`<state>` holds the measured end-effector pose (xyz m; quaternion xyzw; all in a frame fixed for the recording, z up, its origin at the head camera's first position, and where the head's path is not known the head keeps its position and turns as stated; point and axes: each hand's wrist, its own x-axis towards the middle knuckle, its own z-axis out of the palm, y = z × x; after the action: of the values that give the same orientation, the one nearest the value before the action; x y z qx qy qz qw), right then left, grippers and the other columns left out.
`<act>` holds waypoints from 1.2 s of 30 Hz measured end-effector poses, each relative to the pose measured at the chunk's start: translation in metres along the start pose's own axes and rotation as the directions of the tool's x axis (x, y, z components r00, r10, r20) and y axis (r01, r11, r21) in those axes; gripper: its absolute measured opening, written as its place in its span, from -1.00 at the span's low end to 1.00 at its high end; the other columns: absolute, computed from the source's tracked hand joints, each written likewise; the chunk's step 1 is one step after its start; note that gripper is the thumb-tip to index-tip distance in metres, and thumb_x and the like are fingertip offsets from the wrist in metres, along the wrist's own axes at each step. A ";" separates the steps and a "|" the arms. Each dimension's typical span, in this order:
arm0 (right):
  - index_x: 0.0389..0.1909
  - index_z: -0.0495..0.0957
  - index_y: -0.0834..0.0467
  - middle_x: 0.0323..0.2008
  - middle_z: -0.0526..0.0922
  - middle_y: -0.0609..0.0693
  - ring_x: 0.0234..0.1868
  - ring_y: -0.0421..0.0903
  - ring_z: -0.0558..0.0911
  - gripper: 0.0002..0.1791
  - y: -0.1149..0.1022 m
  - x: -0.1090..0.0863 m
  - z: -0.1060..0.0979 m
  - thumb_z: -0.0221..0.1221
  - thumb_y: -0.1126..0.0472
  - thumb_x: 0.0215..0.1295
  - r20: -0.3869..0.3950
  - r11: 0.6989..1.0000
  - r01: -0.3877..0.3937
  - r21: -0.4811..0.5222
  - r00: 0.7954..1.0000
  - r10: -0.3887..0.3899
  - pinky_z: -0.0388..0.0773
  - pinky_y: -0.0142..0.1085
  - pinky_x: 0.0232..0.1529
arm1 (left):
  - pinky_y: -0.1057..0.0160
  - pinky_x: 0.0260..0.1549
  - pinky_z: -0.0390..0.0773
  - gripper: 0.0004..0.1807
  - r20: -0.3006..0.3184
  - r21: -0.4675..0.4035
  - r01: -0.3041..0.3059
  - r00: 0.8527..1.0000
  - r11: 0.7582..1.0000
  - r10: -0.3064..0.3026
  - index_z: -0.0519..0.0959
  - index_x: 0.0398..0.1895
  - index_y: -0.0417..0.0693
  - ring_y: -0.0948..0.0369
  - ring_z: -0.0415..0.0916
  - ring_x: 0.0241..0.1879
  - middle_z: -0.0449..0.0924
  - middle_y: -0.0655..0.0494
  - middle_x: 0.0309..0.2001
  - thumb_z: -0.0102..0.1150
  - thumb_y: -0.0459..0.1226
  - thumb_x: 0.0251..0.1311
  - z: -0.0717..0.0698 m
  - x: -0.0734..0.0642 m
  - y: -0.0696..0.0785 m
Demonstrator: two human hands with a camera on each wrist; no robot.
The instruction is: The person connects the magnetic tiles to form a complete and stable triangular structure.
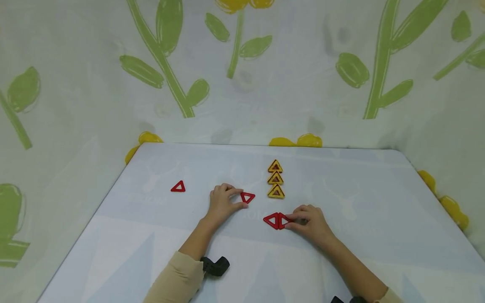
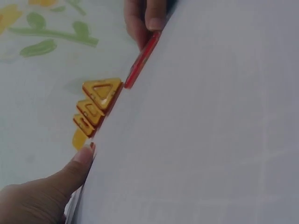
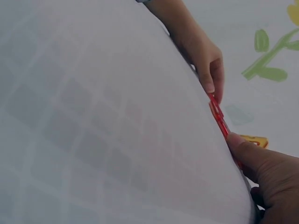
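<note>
My left hand (image 1: 223, 204) holds a small red triangular frame (image 1: 248, 194) by its edges, between thumb and fingers, close over the table. To its right, my right hand (image 1: 312, 225) pinches the outer corner of another red triangle (image 1: 280, 225). That one lies edge to edge with a further red triangle (image 1: 270, 216), so the two form a diamond. Beyond the hands, yellow triangles (image 1: 276, 196) with red showing under and inside them stand in a column, tip to base. In the left wrist view, the left thumb (image 2: 77, 168) hides most of its red piece.
A single red triangle (image 1: 178, 190) lies on the table left of my left hand. The pale tabletop (image 1: 360, 189) ends at a back edge against a wall (image 1: 284, 97) painted with green leaves and yellow flowers. A dark wrist device (image 1: 216, 266) sits on the left wrist.
</note>
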<state>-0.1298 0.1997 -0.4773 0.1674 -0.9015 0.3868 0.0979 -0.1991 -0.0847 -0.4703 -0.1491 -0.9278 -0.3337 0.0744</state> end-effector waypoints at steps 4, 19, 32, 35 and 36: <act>-0.31 0.75 0.06 -0.40 0.59 -0.22 -0.33 -0.31 0.43 -0.73 0.000 0.001 0.000 0.47 0.22 -0.14 -0.010 1.000 0.024 -0.004 1.000 -0.024 0.25 -0.25 -0.26 | 0.03 -0.09 0.20 -0.45 0.035 0.004 -0.015 0.999 1.000 0.014 0.66 -0.01 0.07 0.08 0.30 -0.07 0.45 0.05 -0.14 0.46 -0.02 -0.16 -0.001 -0.001 0.002; -0.32 0.75 0.08 -0.41 0.59 -0.22 -0.32 -0.30 0.44 -0.75 -0.004 0.003 -0.002 0.46 0.22 -0.13 -0.009 1.000 0.015 -0.010 1.000 -0.015 0.27 -0.26 -0.26 | 0.04 -0.10 0.17 -0.48 0.057 -0.024 -0.012 0.998 1.000 0.013 0.67 -0.07 0.04 0.08 0.29 -0.07 0.45 0.06 -0.15 0.48 -0.01 -0.18 0.001 -0.003 0.008; -0.32 0.75 0.04 -0.41 0.58 -0.24 -0.30 -0.28 0.44 -0.76 -0.002 0.004 -0.001 0.46 0.19 -0.12 0.018 1.000 -0.031 0.000 0.999 0.031 0.28 -0.25 -0.23 | 0.05 -0.09 0.20 -0.48 0.127 -0.032 -0.107 0.986 0.994 0.110 0.68 -0.09 0.08 0.13 0.31 -0.12 0.47 0.10 -0.18 0.49 0.01 -0.22 0.010 0.003 0.013; -0.33 0.75 0.02 -0.40 0.58 -0.25 -0.30 -0.28 0.43 -0.77 -0.002 0.003 -0.001 0.46 0.16 -0.10 0.025 0.999 -0.040 -0.005 0.999 0.040 0.26 -0.24 -0.23 | 0.05 -0.07 0.20 -0.48 0.180 -0.021 -0.143 0.973 0.990 0.144 0.68 -0.09 0.13 0.15 0.34 -0.11 0.48 0.15 -0.18 0.49 0.03 -0.22 0.014 0.008 0.015; -0.33 0.75 0.01 -0.40 0.58 -0.25 -0.30 -0.28 0.43 -0.77 -0.002 0.003 -0.001 0.46 0.15 -0.10 0.026 0.999 -0.036 -0.008 0.999 0.037 0.26 -0.24 -0.23 | 0.05 -0.05 0.20 -0.48 0.198 -0.017 -0.151 0.968 0.988 0.152 0.68 -0.09 0.15 0.16 0.35 -0.11 0.48 0.16 -0.18 0.49 0.04 -0.22 0.015 0.010 0.015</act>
<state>-0.1318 0.1984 -0.4747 0.1556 -0.9072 0.3827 0.0797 -0.2042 -0.0621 -0.4700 -0.2522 -0.9162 -0.3113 0.0063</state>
